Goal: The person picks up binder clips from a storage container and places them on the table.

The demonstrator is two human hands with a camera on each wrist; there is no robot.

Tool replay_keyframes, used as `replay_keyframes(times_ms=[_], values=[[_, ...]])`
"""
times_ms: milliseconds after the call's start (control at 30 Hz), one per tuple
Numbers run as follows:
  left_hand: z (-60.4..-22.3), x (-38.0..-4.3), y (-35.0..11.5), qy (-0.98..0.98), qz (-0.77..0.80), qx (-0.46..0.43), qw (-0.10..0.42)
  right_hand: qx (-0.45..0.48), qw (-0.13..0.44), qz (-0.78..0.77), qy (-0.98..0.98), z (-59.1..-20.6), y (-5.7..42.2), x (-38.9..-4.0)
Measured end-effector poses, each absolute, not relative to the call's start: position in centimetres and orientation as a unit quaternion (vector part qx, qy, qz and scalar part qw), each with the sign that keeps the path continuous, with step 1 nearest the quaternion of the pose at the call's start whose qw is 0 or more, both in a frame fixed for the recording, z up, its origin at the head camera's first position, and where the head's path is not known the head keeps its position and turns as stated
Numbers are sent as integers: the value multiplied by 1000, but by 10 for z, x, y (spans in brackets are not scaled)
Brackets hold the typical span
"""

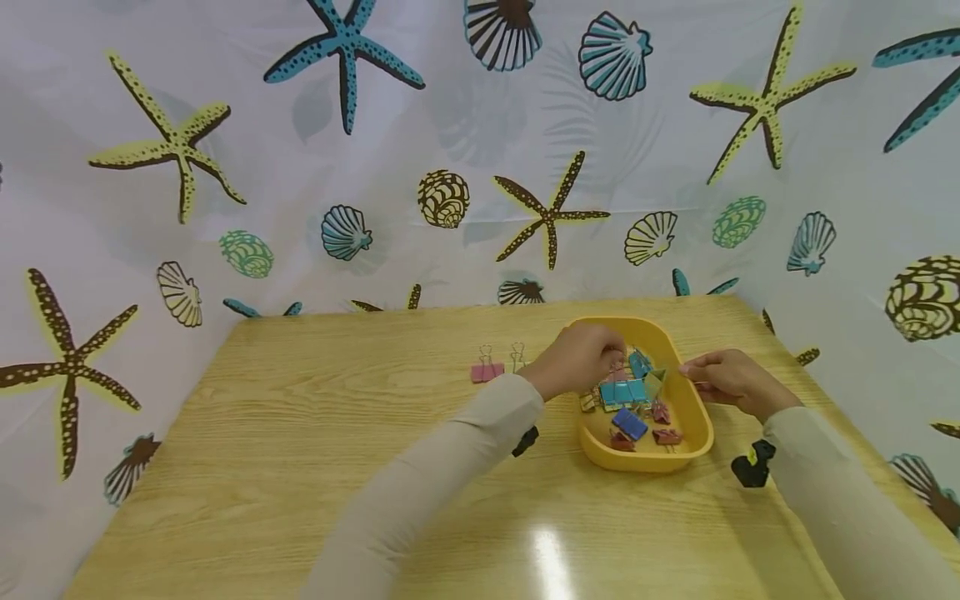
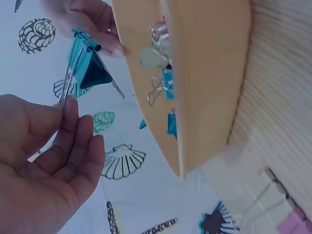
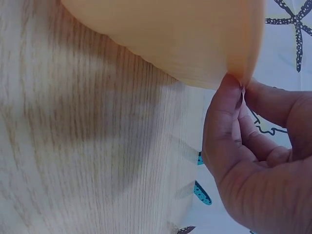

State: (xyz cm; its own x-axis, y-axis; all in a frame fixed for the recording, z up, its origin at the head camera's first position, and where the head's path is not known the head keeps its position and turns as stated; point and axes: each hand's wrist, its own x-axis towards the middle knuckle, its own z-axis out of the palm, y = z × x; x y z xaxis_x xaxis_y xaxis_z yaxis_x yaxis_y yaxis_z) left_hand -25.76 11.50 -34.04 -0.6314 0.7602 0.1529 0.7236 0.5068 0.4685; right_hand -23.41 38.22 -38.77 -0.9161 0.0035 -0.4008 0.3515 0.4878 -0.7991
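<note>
My left hand (image 1: 581, 358) is over the yellow bin (image 1: 697, 429) and pinches a teal binder clip (image 2: 90, 61) by a wire handle between thumb and fingers. The clip hangs above the rim in the left wrist view, its other handle splayed away. My right hand (image 3: 258, 141) pinches the bin's rim at the right side with thumb and fingertips. Inside the bin lie several binder clips: a blue clip (image 1: 630, 424), a red clip (image 1: 667, 437), and teal, gold and pink ones. Part of the bin's far left is hidden behind my left hand.
A pink binder clip (image 1: 487, 372) stands on the wooden table (image 1: 300, 433) left of the bin, handles up. Beside it, another clip's wire handles (image 1: 518, 355) show, its body hidden by my left arm. A shell-patterned cloth (image 1: 405, 167) hangs behind the table and along its sides.
</note>
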Motion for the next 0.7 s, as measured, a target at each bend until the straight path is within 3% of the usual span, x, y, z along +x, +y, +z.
replay_keyframes(times_ms=[700], values=[[-345,-290,31,884,257,390,0,116,182,-493,843,-386,380,-236]])
